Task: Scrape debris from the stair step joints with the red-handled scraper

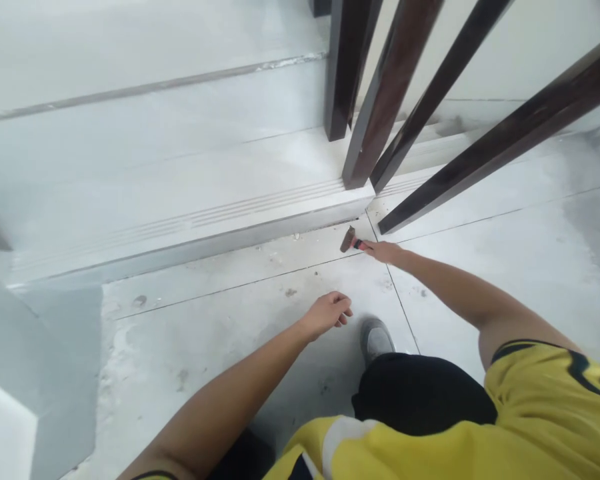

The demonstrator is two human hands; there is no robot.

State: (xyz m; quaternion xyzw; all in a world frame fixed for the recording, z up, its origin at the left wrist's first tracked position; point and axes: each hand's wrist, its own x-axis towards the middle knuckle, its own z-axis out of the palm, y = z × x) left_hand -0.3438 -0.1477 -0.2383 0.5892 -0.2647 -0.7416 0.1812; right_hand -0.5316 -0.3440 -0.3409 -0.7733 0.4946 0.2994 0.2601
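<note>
My right hand [383, 251] is closed around the red and black handle of a small scraper [349, 239]. Its dull brown blade points left, just above or against the pale floor tile near the foot of the bottom step; whether it touches is unclear. My left hand [329, 312] hangs over the tiles, lower and to the left, with loosely curled fingers slightly apart and nothing visible in them. Small specks and smudges mark the floor tiles [245, 300] around both hands, mostly along the step's base.
White stair steps [220, 200] with grooved edges rise ahead and to the left. Dark brown railing posts [385, 100] stand at the upper right, close beyond my right hand. A grey shoe [376, 339] rests on the floor below my hands. Grey sheeting or flooring [65, 360] lies at left.
</note>
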